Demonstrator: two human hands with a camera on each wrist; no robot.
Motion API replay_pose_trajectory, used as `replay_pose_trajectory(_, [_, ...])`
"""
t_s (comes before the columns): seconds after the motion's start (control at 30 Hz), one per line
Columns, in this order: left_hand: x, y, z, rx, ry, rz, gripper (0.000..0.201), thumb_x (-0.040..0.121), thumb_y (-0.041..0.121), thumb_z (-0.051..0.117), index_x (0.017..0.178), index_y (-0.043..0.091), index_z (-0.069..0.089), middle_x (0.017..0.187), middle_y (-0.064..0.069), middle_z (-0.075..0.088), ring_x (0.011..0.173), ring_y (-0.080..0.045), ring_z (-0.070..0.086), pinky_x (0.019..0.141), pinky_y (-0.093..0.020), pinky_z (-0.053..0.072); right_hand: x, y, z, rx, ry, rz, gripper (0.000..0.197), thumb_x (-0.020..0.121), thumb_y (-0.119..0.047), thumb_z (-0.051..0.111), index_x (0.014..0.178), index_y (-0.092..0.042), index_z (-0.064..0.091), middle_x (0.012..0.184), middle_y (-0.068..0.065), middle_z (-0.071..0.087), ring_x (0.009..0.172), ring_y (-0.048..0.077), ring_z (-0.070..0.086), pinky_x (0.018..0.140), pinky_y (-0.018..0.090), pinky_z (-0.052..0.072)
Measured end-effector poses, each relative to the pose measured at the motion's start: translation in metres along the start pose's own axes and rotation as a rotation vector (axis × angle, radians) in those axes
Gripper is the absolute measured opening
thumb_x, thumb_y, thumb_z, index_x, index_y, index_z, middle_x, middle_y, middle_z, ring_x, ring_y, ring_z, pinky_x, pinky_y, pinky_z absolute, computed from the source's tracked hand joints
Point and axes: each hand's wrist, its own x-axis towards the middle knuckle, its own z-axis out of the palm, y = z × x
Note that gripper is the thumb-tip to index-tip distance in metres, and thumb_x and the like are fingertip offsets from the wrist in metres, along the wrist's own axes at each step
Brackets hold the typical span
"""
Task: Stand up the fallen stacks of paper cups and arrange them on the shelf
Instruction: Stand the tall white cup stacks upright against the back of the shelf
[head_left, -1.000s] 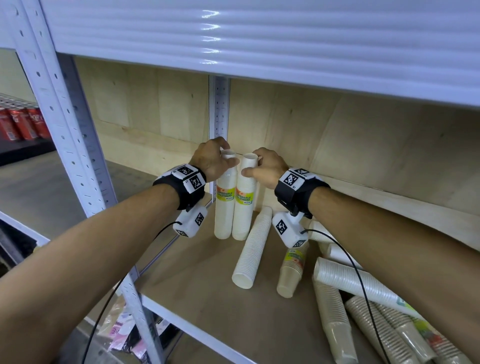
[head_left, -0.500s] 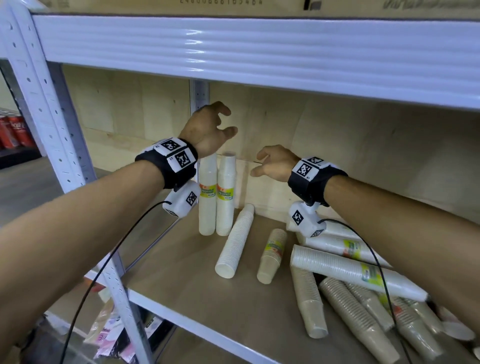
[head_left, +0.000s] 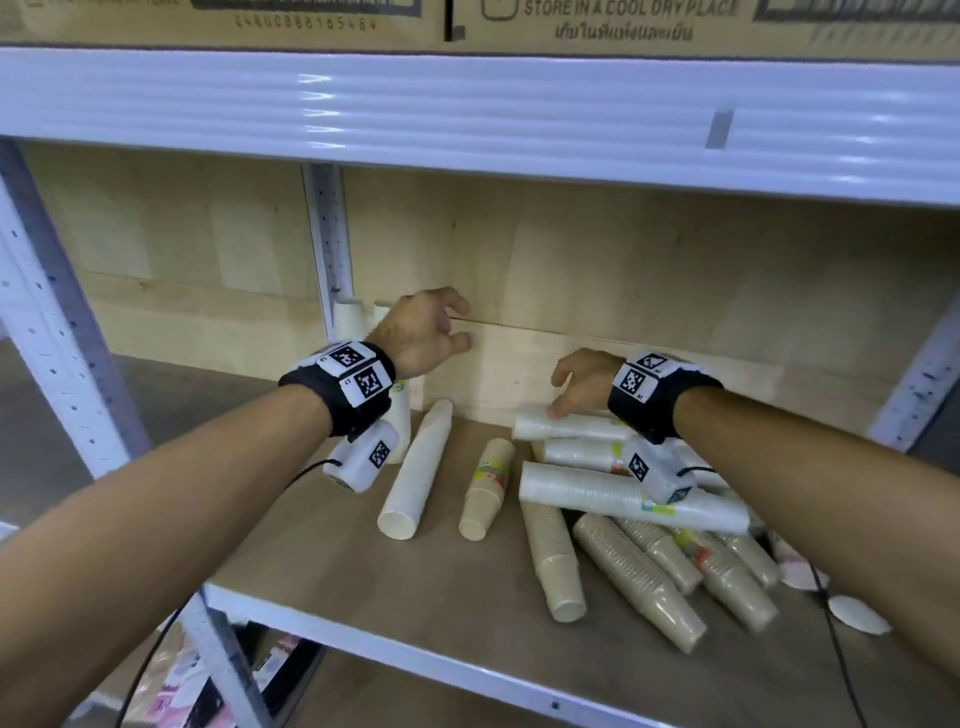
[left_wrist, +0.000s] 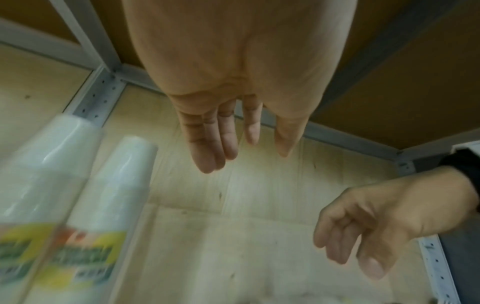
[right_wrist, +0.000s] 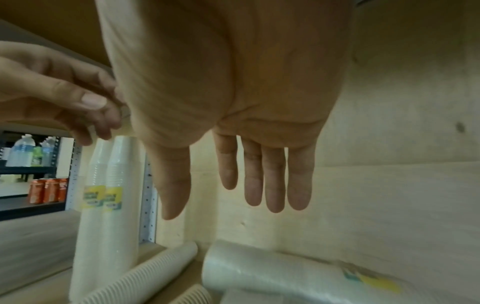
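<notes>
Two white cup stacks (head_left: 347, 318) stand upright side by side in the shelf's back left corner, also seen as the upright stacks (right_wrist: 114, 205) in the right wrist view. My left hand (head_left: 457, 327) hovers just right of their tops, fingers relaxed and empty. My right hand (head_left: 563, 395) hangs with straight fingers close over a wrapped white stack (head_left: 571, 426) lying on top of the fallen pile; contact is unclear. A ribbed white stack (head_left: 415, 467) and a short beige stack (head_left: 488, 488) lie between the upright pair and the pile.
More fallen white and brown stacks (head_left: 639, 582) crowd the right of the shelf board (head_left: 389, 587). A loose white disc (head_left: 857, 613) lies at far right. The upper shelf beam (head_left: 467, 114) is close overhead, with cardboard boxes (head_left: 571, 21) on it. A steel post (head_left: 41, 322) stands left.
Both hands have let go of the two upright stacks and moved right. The right hand has dropped toward the fallen pile; the left stays higher, near the stacks' tops.
</notes>
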Motion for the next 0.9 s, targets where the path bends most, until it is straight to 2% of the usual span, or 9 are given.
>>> replay_pose_trajectory(0.13, [-0.007, -0.021, 0.023, -0.002, -0.1, -0.062, 0.04, 0.086, 0.041, 0.071, 0.12, 0.023, 0.057, 0.096, -0.003, 0.065, 0.092, -0.019, 0.06, 0.077, -0.026, 0.043, 0.001, 0.026, 0.015, -0.026, -0.069, 0.05, 0.061, 0.079, -0.032, 0.079, 0.133, -0.017, 0.053, 0.135, 0.002, 0.05, 0.12, 0.022, 0.049, 0.082, 0.025, 0.037])
replay_pose_trajectory(0.23, [-0.015, -0.04, 0.039, 0.03, -0.171, -0.121, 0.043, 0.084, 0.043, 0.071, 0.119, 0.024, 0.055, 0.099, -0.003, 0.064, 0.094, -0.02, 0.061, 0.077, -0.028, 0.047, 0.002, 0.042, 0.029, -0.056, -0.085, 0.068, 0.063, 0.078, -0.031, 0.08, 0.133, -0.018, 0.052, 0.135, 0.003, 0.048, 0.118, 0.023, 0.05, 0.08, 0.025, 0.037])
replay_pose_trajectory(0.33, [-0.023, -0.061, 0.056, 0.05, -0.237, -0.157, 0.048, 0.083, 0.043, 0.073, 0.121, 0.02, 0.054, 0.102, -0.006, 0.065, 0.096, -0.02, 0.061, 0.071, -0.026, 0.045, 0.006, 0.056, 0.04, -0.069, -0.112, 0.077, 0.064, 0.076, -0.032, 0.081, 0.132, -0.02, 0.052, 0.133, 0.002, 0.048, 0.106, 0.019, 0.05, 0.079, 0.024, 0.038])
replay_pose_trajectory(0.4, [-0.029, -0.076, 0.065, 0.059, -0.275, -0.191, 0.055, 0.082, 0.043, 0.074, 0.127, 0.019, 0.053, 0.112, -0.006, 0.063, 0.106, -0.021, 0.06, 0.078, -0.027, 0.046, 0.008, 0.063, 0.046, -0.08, -0.125, 0.083, 0.068, 0.075, -0.031, 0.082, 0.134, -0.02, 0.05, 0.134, 0.002, 0.049, 0.106, 0.018, 0.051, 0.079, 0.024, 0.04])
replay_pose_trajectory(0.5, [-0.036, -0.096, 0.077, 0.105, -0.319, -0.229, 0.067, 0.081, 0.048, 0.073, 0.135, 0.02, 0.048, 0.122, -0.003, 0.058, 0.108, -0.02, 0.057, 0.091, -0.032, 0.048, 0.011, 0.07, 0.055, -0.112, -0.13, 0.094, 0.073, 0.073, -0.032, 0.083, 0.137, -0.019, 0.049, 0.137, 0.002, 0.048, 0.118, 0.021, 0.052, 0.081, 0.024, 0.042])
replay_pose_trajectory(0.73, [-0.047, -0.125, 0.102, 0.116, -0.384, -0.354, 0.087, 0.072, 0.057, 0.076, 0.144, 0.026, 0.038, 0.137, -0.006, 0.051, 0.119, -0.021, 0.052, 0.086, -0.026, 0.041, 0.017, 0.081, 0.064, -0.197, -0.117, 0.041, 0.06, 0.078, -0.034, 0.078, 0.13, -0.017, 0.053, 0.128, 0.002, 0.056, 0.106, 0.02, 0.056, 0.076, 0.022, 0.04])
replay_pose_trajectory(0.9, [-0.047, -0.132, 0.111, 0.167, -0.388, -0.392, 0.094, 0.073, 0.05, 0.079, 0.149, 0.023, 0.03, 0.142, -0.006, 0.047, 0.127, -0.024, 0.048, 0.1, -0.034, 0.043, 0.021, 0.087, 0.067, -0.222, -0.115, 0.015, 0.057, 0.079, -0.034, 0.077, 0.129, -0.016, 0.055, 0.126, 0.003, 0.058, 0.11, 0.022, 0.057, 0.082, 0.025, 0.045])
